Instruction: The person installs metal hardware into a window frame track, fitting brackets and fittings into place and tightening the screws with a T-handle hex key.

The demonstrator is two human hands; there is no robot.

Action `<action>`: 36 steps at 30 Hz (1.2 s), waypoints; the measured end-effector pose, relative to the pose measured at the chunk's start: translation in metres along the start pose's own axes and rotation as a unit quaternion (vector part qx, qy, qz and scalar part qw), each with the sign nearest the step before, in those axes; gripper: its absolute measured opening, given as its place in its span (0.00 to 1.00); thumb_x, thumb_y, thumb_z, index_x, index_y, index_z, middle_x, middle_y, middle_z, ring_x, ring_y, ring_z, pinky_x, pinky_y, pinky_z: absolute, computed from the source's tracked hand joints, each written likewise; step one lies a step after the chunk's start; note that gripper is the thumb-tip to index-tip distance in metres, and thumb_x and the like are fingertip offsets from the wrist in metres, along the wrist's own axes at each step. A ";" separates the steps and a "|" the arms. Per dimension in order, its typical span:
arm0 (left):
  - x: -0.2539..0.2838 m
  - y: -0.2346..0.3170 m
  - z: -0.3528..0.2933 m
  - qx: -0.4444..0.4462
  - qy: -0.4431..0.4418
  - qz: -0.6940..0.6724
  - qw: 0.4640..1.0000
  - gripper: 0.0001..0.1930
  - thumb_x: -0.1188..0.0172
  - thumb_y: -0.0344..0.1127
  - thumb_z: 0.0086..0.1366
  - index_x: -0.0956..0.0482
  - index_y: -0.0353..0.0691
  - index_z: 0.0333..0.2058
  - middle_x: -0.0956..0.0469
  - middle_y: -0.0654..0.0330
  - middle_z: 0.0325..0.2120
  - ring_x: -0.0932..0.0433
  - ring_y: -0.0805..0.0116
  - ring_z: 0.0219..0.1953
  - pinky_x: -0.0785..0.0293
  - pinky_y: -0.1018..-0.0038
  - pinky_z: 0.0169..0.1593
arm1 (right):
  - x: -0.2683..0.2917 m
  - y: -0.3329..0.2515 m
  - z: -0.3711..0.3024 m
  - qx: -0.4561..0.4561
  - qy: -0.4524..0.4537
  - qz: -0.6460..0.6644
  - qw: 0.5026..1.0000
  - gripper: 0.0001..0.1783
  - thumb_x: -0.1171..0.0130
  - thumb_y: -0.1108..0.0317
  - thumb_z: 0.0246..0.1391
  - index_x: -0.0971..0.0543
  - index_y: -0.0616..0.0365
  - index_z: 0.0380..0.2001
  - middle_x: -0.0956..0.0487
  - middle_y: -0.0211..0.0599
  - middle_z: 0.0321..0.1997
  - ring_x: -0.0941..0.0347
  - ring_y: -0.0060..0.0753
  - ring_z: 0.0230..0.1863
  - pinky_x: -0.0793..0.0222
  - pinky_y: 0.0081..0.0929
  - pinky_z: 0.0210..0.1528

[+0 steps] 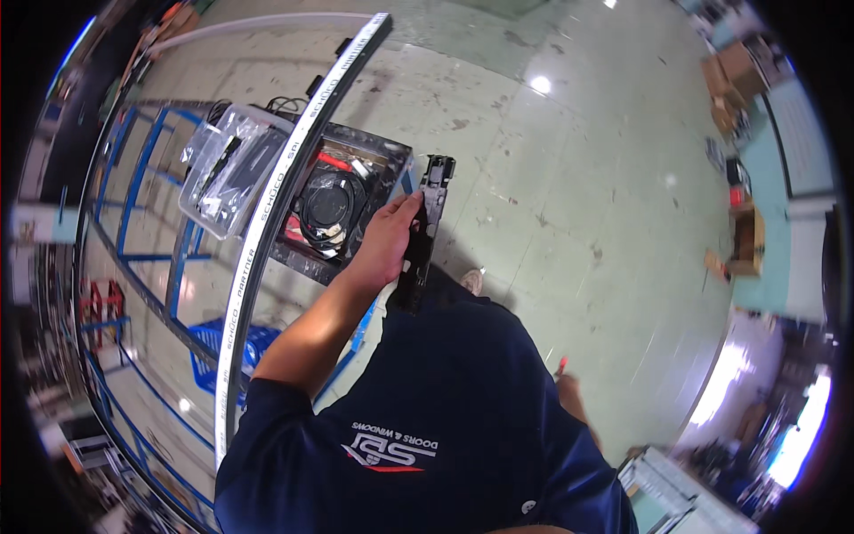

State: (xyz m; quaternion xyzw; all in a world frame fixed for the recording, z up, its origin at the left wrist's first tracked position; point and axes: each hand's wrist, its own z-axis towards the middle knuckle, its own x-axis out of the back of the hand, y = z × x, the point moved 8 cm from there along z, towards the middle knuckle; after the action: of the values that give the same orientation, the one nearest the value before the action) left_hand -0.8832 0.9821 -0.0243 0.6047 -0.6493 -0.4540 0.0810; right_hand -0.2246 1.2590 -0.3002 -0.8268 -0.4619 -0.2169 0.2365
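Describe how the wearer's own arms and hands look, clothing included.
Short, dark navy sleeves belong to a shirt with white and red chest print. The left forearm is bare, and the left hand wears no glove. The right hand shows too small for detail.

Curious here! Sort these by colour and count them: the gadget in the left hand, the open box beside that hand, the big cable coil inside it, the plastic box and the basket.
Black: 3 (held gadget, open box, cable coil)
Clear: 1 (plastic box)
Blue: 1 (basket)
Total: 5
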 end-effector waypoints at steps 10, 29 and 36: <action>-0.016 0.071 0.126 -0.024 0.017 -0.006 1.000 0.14 0.44 0.44 0.76 0.17 0.39 0.43 0.19 0.69 0.31 0.27 0.79 0.29 0.32 0.79 0.36 | 0.082 -0.746 -0.033 0.432 -0.001 0.058 0.900 0.12 0.39 0.60 0.65 0.25 0.46 0.26 0.34 0.18 0.17 0.45 0.13 0.14 0.53 0.20 0.14; 0.059 0.157 0.170 0.119 0.253 -0.075 0.957 0.15 0.42 0.45 0.74 0.18 0.38 0.38 0.28 0.74 0.26 0.34 0.83 0.30 0.37 0.80 0.35 | -0.180 -0.947 0.095 0.137 -0.144 -0.611 0.766 0.08 0.36 0.59 0.56 0.18 0.51 0.33 0.27 0.32 0.18 0.34 0.31 0.13 0.40 0.35 0.12; 0.032 0.208 0.202 0.114 0.281 -0.309 0.902 0.19 0.36 0.46 0.70 0.20 0.31 0.41 0.18 0.65 0.34 0.24 0.79 0.36 0.30 0.80 0.43 | -0.486 -1.283 0.015 0.494 -0.133 -0.659 0.551 0.12 0.47 0.62 0.60 0.21 0.58 0.31 0.21 0.48 0.31 0.21 0.52 0.33 0.28 0.48 0.38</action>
State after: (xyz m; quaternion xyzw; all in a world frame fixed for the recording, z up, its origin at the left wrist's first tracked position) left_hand -1.1721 1.0241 -0.0115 0.8823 -0.4279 -0.1906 0.0461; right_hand -1.5668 1.5384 -0.3480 -0.0631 -0.9381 0.0630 0.3346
